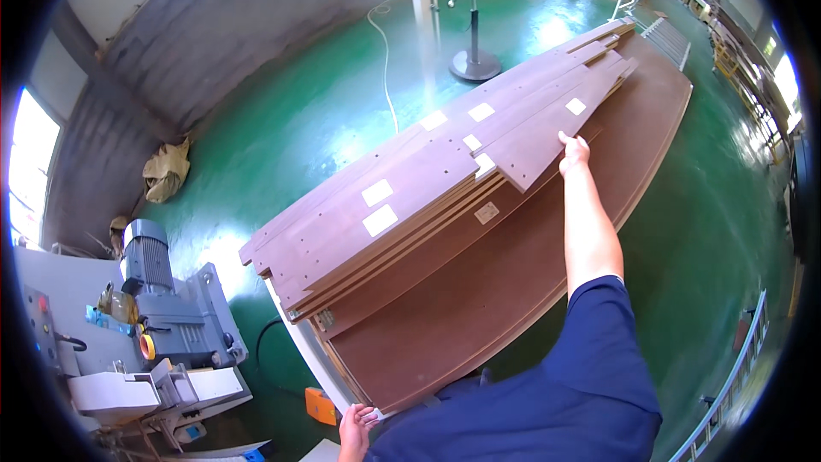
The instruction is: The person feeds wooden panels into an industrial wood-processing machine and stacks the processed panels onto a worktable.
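Observation:
My right hand (575, 154) reaches forward and grips the near edge of a brown wooden panel (547, 124), its thumb on top and its fingers mostly hidden. This panel lies on a stack of similar long brown boards (342, 227) with small drilled holes and several white labels (380, 221). Beneath the stack is a wide brown sheet (445, 325) on a long table. My left hand (355, 429) is low, beside the table's near-left corner, palm partly up with loosely curled fingers; nothing shows in it.
A grey machine (180, 325) with a motor stands at the left, an orange box (321, 406) near the table's foot. Beyond the table are a pedestal fan (475, 64) and a white post (425, 17). A roller conveyor (727, 376) runs at the lower right.

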Available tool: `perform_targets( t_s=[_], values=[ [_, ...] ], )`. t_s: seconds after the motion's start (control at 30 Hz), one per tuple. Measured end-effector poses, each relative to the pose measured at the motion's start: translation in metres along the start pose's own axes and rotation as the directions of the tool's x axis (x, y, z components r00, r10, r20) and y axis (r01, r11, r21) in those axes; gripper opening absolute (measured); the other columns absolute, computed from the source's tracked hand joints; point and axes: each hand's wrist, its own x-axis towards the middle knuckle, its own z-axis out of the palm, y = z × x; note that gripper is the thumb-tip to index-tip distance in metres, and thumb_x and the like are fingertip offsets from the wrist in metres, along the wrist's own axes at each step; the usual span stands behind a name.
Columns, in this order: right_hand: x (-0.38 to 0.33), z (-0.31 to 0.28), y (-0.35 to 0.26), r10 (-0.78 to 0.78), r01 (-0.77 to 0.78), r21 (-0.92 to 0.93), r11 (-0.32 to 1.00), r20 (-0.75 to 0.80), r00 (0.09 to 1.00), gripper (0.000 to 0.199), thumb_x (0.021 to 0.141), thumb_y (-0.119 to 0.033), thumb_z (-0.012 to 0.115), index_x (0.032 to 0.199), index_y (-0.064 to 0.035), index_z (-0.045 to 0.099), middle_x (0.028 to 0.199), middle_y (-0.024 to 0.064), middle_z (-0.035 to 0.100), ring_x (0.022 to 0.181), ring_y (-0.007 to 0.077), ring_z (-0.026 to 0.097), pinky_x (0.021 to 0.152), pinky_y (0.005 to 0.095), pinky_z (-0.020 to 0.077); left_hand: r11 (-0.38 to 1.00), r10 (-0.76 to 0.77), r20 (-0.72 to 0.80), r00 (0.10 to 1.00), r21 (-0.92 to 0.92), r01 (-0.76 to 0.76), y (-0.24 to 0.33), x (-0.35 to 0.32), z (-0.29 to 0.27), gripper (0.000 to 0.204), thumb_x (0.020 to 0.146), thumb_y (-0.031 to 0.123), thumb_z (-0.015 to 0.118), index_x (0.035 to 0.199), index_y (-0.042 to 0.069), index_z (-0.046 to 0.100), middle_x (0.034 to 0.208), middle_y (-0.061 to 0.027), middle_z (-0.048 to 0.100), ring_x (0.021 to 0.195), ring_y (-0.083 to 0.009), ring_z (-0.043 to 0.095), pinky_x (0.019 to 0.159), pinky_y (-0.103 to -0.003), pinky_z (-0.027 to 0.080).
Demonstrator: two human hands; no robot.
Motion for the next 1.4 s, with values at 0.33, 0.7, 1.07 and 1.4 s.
perform_targets(
  t_s=[0.33,0.7,1.07,1.4],
  values=[
    [0.003,0.011,0.021,-0.089,0.129,-0.673,0.729,0.093,0.992,0.082,0.08,-0.008,0.071,0.144,0.0064,0.022,0.114,0.0168,0.058,0.092,0.0228,0.06,0.065,0.0337,0.0536,0.998,-0.031,-0.014,0.999,-0.047,0.031,0.02,-0.001,0.031,0.036,0.101,0.034,0.035,0.106,0.003,0.052,0.098,-0.0157,0.063,0.082,-0.0268,0.062,0.076,-0.043,0.051],
    [-0.003,0.044,0.013,-0.02,0.039,-0.533,0.845,0.042,0.999,0.071,0.083,-0.004,0.069,0.14,0.0055,0.028,0.106,0.0148,0.059,0.084,0.021,0.062,0.063,0.0344,0.0571,0.999,-0.04,-0.057,0.998,-0.015,0.039,0.028,0.004,0.033,0.032,0.1,0.032,0.039,0.105,0.004,0.053,0.096,-0.0145,0.064,0.082,-0.0262,0.062,0.076,-0.041,0.051],
    [-0.026,0.054,0.028,-0.104,0.084,-0.716,0.693,0.017,0.994,0.076,0.078,-0.016,0.076,0.139,0.005,0.035,0.135,0.0238,0.048,0.121,0.0302,0.05,0.097,0.0364,0.0439,0.999,-0.025,-0.029,0.999,-0.021,0.024,0.033,0.007,0.044,0.03,0.099,0.03,0.039,0.105,0.003,0.053,0.094,-0.014,0.063,0.082,-0.0251,0.062,0.075,-0.039,0.051],
    [0.019,0.026,0.066,-0.243,0.242,-0.74,0.627,0.11,0.964,0.079,0.08,-0.021,0.075,0.144,-0.0048,0.031,0.127,0.0162,0.052,0.1,0.0248,0.057,0.063,0.0366,0.0522,1.0,0.001,-0.012,1.0,-0.022,-0.001,0.032,0.02,0.045,0.029,0.099,0.03,0.041,0.104,0.004,0.054,0.094,-0.0128,0.065,0.082,-0.0235,0.063,0.075,-0.038,0.052]
  ],
)
